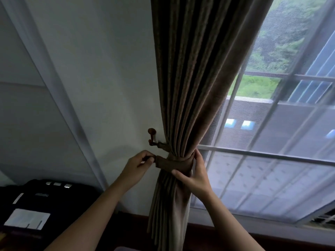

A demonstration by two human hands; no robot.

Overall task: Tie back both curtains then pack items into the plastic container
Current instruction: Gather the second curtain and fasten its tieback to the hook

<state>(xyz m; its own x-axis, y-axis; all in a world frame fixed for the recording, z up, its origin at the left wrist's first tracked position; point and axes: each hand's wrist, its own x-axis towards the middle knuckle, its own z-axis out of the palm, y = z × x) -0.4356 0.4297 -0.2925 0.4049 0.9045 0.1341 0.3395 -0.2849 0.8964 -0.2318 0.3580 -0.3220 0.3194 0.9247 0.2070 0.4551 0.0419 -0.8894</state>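
1. The left forearm and the right forearm, both bare, come up from the bottom edge and reach towards the curtain.
2. The curtain is brown and pleated. It hangs from the top of the view and is gathered into a tight waist, and below that the folds fall loose again.
3. A tieback in matching brown cloth wraps round the front of the curtain at that waist.
4. The left hand is just left of the curtain. Its fingers are curled in, and thumb and fingertips pinch the free end of the tieback.
5. The right hand is on the curtain's right side. Its fingers curve round the bunched folds at the band, and its thumb lies across the front just under the tieback.
6. A small dark-red wall hook stands just left of the curtain and a little above the left hand. A second strip of the band runs from it into the folds.
7. A plain pale wall lies left of the curtain, crossed by a broad white moulding that slants in the wide lens.
8. A window lies right of the curtain, with white bars and a fine mesh screen. Green grass and a building show through it.
9. A dark wooden trim runs under the window beside the curtain's lower folds.
10. A black bag sits far left of the curtain, low in the view, with a white sheet on it.
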